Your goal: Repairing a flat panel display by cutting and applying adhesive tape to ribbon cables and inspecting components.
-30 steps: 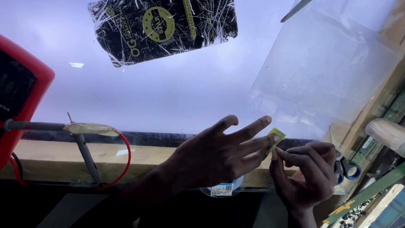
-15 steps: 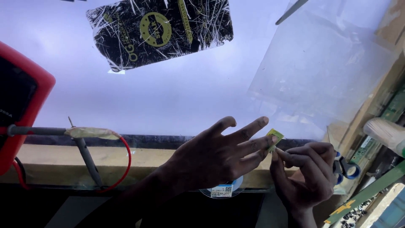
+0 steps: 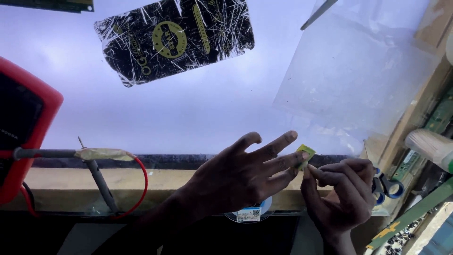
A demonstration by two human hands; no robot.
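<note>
Head view: a small yellow-green chip [image 3: 302,156] is pinched narrowly between left hand [image 3: 245,177] and right hand [image 3: 342,193] fingertips, and could be dropped if either pinch is loosened.

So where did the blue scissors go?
In the head view, the blue-handled scissors lie at the right edge of the bench, just behind the right hand and below the wooden handle.
</note>
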